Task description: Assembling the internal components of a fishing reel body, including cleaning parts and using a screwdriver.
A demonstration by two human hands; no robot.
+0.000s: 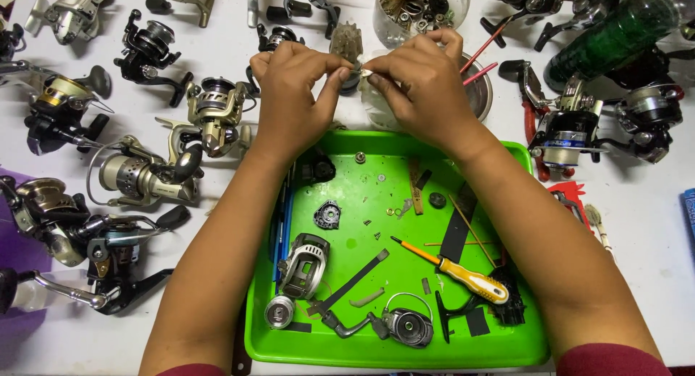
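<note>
My left hand (293,94) and my right hand (423,83) meet above the far edge of a green tray (394,351). Together their fingertips pinch a small pale metal part (360,73); what kind of part it is I cannot tell. The tray holds a dismantled fishing reel: a grey reel body (304,264), a spool (279,312), a crank handle (347,325), a rotor with its bail wire (409,324), a black side plate (327,215), tiny screws and washers, and a yellow-handled screwdriver (463,275).
Many whole fishing reels (145,175) crowd the white table on the left and at the back. A clear jar of parts (420,10) and a metal bowl (481,94) stand behind my hands. A green bottle (615,36), red pliers (536,123) and more reels lie at the right.
</note>
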